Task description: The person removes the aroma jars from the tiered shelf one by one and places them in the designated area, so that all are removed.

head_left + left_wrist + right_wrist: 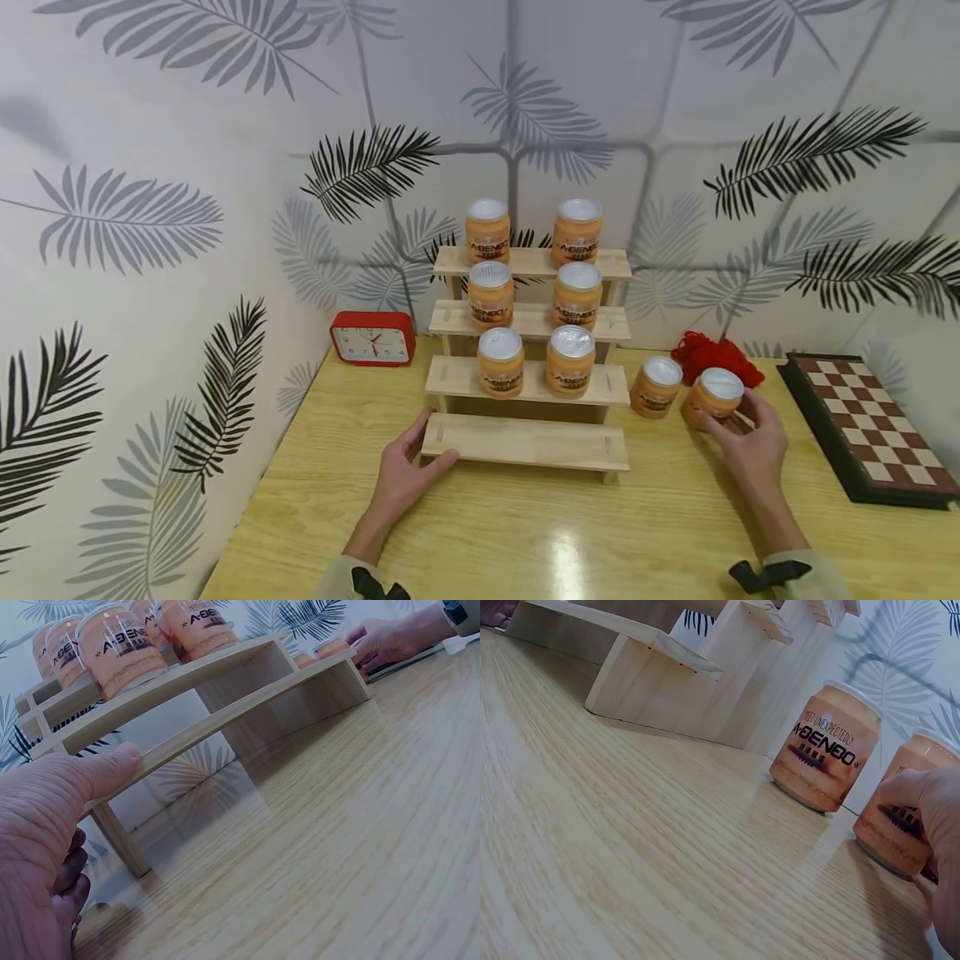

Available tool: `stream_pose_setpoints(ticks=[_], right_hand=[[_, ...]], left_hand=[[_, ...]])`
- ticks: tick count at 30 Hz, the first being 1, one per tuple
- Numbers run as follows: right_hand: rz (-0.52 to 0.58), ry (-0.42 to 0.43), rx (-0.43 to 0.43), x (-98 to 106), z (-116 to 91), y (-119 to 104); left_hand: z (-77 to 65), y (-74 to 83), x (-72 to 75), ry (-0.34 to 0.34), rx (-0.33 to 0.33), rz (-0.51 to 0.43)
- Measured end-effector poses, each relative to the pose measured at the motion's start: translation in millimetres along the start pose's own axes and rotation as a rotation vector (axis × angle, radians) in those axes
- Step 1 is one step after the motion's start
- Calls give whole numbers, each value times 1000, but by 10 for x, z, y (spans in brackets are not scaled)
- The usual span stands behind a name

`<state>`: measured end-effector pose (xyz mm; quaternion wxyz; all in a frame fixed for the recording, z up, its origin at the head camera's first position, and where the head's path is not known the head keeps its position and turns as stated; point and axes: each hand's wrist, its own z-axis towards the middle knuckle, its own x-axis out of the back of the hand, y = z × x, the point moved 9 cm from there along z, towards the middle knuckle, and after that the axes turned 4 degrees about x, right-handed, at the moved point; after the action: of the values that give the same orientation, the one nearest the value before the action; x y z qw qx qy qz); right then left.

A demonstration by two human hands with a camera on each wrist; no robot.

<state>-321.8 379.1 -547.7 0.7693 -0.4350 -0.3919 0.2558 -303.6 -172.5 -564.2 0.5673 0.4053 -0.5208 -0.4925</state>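
A stepped wooden display rack [525, 440] stands on the table, and two orange cans sit on each of its upper three steps, such as a can [500, 367] on the third step. My left hand [408, 475] grips the left end of the lowest step, its thumb on top and its other fingers curled below, as the left wrist view shows. On the table to the right, my right hand [753, 442] holds an orange can [896, 825] between thumb and fingers. Beside it, a second can [826, 750] stands upright near the rack's right side.
A red clock [372, 339] stands left of the rack. Behind the held can lies a bundle of red yarn [712, 354]. A checkered game board [873, 421] lies at the far right. A patterned wall [247, 250] rises behind the table [495, 542].
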Motion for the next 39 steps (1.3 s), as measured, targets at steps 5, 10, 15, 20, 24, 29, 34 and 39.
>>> stream_pose_setpoints(ticks=[5,10,15,20,24,29,34,39], right_hand=[[12,41,46,11,10,-33],[23,52,57,8,12,-49],[19,34,54,-16,18,-62],[37,8,31,-39,17,-45],[71,-16,11,-34,-13,-71],[98,-9,19,49,-40,-255],[150,28,71,153,-2,-420],[174,29,147,213,1,-578]], left_hand=[[-12,16,1,-1,-4,-3],[-13,19,-4,-3,-3,-6],[-13,25,-2,-4,-4,-7],[-4,21,0,-4,4,-10],[-8,13,-5,-6,6,-7],[-11,40,-10,-7,-5,-2],[-8,43,-6,-4,-11,1],[-11,31,-8,-5,-2,-2]])
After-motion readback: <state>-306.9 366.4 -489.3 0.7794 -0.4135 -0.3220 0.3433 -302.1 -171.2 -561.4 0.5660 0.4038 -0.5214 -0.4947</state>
